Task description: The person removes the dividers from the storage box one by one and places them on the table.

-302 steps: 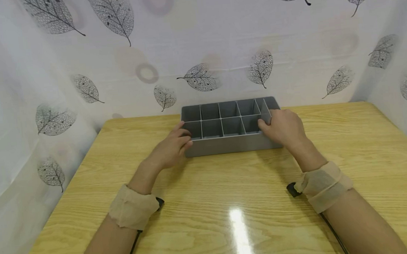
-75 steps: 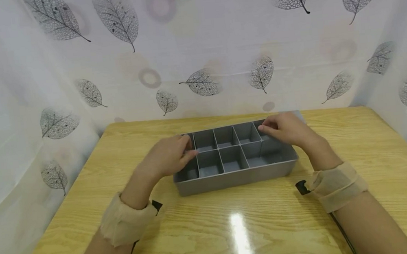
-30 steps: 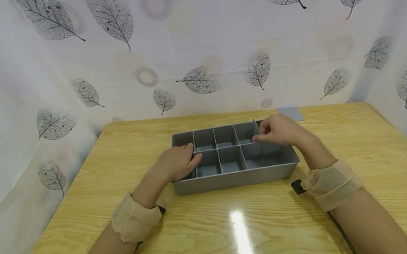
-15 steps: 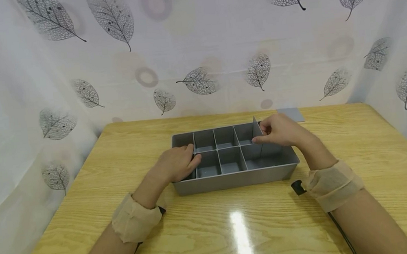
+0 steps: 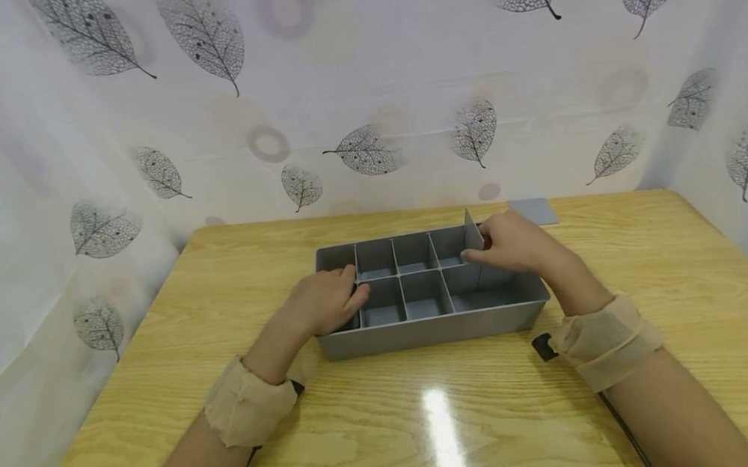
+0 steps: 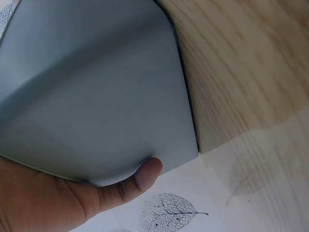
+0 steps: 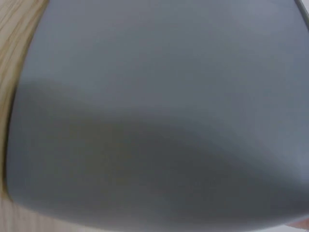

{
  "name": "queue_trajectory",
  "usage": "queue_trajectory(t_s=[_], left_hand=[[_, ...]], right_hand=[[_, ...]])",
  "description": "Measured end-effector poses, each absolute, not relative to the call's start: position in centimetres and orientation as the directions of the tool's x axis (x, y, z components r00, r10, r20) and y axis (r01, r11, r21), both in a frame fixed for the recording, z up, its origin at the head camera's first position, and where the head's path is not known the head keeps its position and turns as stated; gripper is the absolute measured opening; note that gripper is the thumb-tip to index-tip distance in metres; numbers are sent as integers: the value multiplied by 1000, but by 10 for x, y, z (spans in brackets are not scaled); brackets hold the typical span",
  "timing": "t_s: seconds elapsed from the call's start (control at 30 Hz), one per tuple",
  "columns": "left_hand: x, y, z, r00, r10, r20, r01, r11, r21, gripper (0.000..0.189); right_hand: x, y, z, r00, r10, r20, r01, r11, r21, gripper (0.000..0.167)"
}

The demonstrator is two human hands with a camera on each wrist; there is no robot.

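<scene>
A grey divided storage box (image 5: 424,335) sits on the table, turned slightly, with small square compartments in two rows. My left hand (image 5: 320,302) holds its left end, fingers reaching over the compartments there. In the left wrist view, the thumb of my left hand (image 6: 130,186) lies along the edge of the box's smooth grey wall (image 6: 96,111). At the right end, my right hand (image 5: 515,241) pinches a thin grey divider (image 5: 472,231) that stands up above the rim in the back row. The box's grey wall (image 7: 159,121) fills most of the right wrist view.
A flat grey divider (image 5: 534,211) lies on the wooden table (image 5: 366,430) near its back edge, behind my right hand. A white curtain with leaf prints (image 5: 366,151) hangs behind the table and along its sides.
Since ten seconds ago the box has come nearer and turned, and a divider now lies behind it. Over the last second the pinched divider has risen slightly; my left hand has stayed put.
</scene>
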State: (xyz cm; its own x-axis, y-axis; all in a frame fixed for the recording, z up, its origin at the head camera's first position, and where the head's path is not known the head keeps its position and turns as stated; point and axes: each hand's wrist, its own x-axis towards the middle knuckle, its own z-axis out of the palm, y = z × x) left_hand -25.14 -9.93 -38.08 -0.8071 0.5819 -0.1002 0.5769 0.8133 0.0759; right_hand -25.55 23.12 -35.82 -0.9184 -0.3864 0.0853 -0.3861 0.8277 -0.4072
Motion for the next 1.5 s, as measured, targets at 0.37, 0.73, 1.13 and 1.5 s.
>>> queue_trajectory(t_s=[0.37,0.73,1.13,1.5], left_hand=[[-249,-99,-384,-811,573,-118,567,819,85,61],[-249,-99,-384,-808,576,-124,569,817,88,61],[-248,-100,-381,-809,572,-139,565,821,87,61],[-246,-99,-380,-810,569,-140,563,822,86,61]], right_hand=[[-251,231,-355,-919,-369,142,-395,835,-384,42],[-249,230,-352,-930,-364,60,-359,859,-364,37],[-241,229,-339,-924,-235,301,-348,842,-412,21],[-247,284,-331,-485,198,852,-241,906,-348,17]])
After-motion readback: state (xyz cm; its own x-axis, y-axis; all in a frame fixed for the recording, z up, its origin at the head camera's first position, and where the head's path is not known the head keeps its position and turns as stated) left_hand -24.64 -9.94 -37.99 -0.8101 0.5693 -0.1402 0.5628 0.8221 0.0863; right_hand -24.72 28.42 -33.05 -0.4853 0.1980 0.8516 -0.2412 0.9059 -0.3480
